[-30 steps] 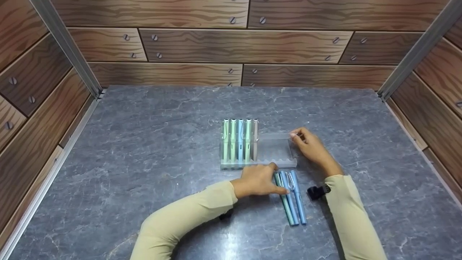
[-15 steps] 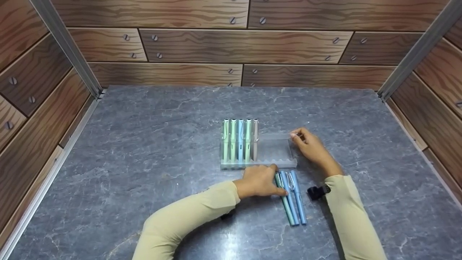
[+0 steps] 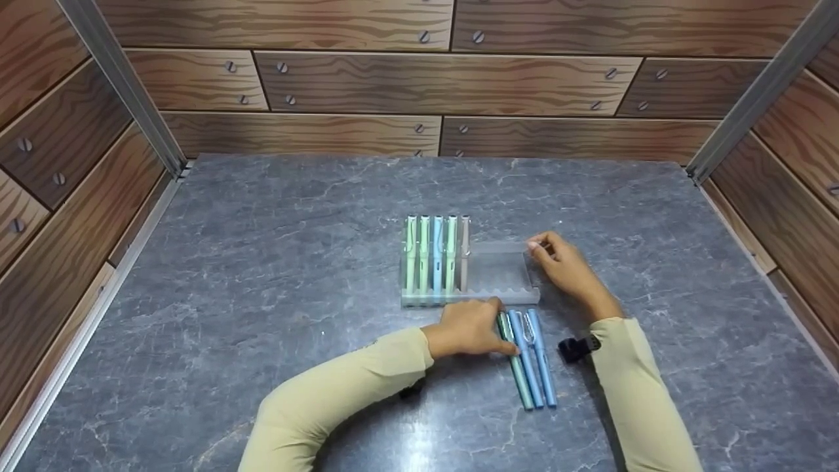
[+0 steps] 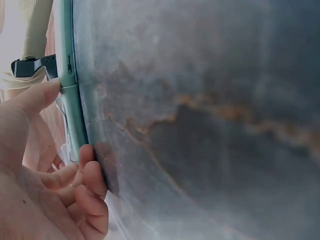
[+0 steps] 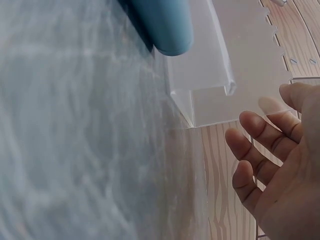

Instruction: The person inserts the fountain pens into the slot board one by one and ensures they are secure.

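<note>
The left hand [image 3: 468,328] grips a slim green pen [image 3: 518,372]; the right hand [image 3: 565,267] pinches the clear, notched plastic rack [image 3: 499,270]; marbled surface [image 3: 275,262] beneath.

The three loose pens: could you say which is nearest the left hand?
The green pen, leftmost of the three; the blue pens lie to its right.

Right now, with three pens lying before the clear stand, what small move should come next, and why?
I would probably lift the green pen with the left hand, toward the stand: that hand's fingers touch this pen, the stand's right part holds no pens, and the right hand is at its right edge.
</note>
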Motion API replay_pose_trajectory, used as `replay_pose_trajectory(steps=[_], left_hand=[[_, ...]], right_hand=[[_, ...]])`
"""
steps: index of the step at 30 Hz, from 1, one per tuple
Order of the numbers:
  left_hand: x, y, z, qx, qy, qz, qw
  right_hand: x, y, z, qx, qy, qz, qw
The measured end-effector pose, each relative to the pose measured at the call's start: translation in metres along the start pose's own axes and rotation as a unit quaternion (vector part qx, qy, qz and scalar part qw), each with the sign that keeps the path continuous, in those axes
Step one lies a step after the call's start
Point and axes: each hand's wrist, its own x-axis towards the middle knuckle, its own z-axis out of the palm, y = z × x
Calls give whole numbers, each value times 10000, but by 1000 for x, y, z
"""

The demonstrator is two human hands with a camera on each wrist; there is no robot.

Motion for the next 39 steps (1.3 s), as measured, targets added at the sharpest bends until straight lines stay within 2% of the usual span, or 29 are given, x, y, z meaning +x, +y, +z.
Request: replay_pose_trajectory(steps=[10, 21, 27, 39], left_hand=[[1, -2, 0, -428, -20, -151, 9990], [-1, -6, -3, -766, 32, -44, 9970], [-1, -6, -7, -956, 5, -96, 9954], [-6, -4, -9, -1828, 52, -272, 9828]], right_hand=[[0, 1, 1, -10, 45, -47, 10000], [-1, 0, 0, -6, 52, 3, 10000], [-1, -1, 1, 46, 34, 112, 9999], [0, 0, 2, 76, 85, 115, 9999]])
